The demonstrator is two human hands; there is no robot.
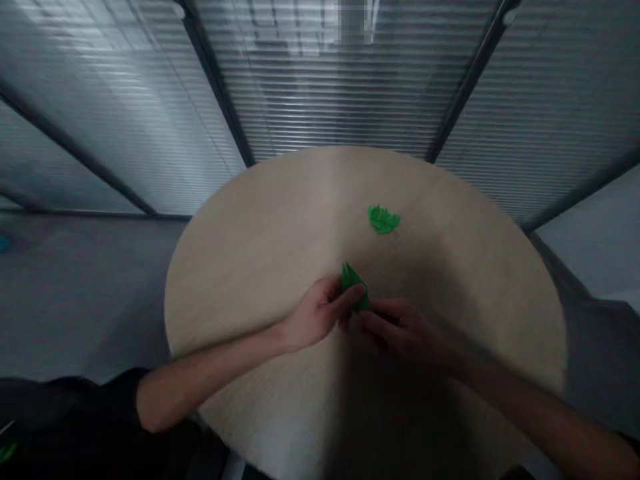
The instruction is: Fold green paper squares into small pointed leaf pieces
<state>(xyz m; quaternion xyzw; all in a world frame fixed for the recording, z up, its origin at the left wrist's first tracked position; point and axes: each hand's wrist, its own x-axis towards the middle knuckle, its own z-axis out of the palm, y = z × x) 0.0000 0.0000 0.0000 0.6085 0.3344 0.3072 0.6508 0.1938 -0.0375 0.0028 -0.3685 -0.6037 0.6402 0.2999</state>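
A small piece of folded green paper (353, 276) with pointed tips is held up over the middle of the round table. My left hand (320, 310) is closed on it, with the thumb pressed across its front. Close on the other side, my right hand (397, 328) has its fingers pinched at the paper's lower right edge. Its fingertips are partly hidden, and the lower part of the paper is covered by both hands. Farther back lies a crumpled-looking green paper piece (384, 220) with a jagged upper edge, touched by neither hand.
The round wooden table (260, 220) has its far edge close to a glass wall with horizontal blinds (320, 100) and dark frames. Grey floor (90, 287) shows at the left. My body's shadow falls across the table's front right part.
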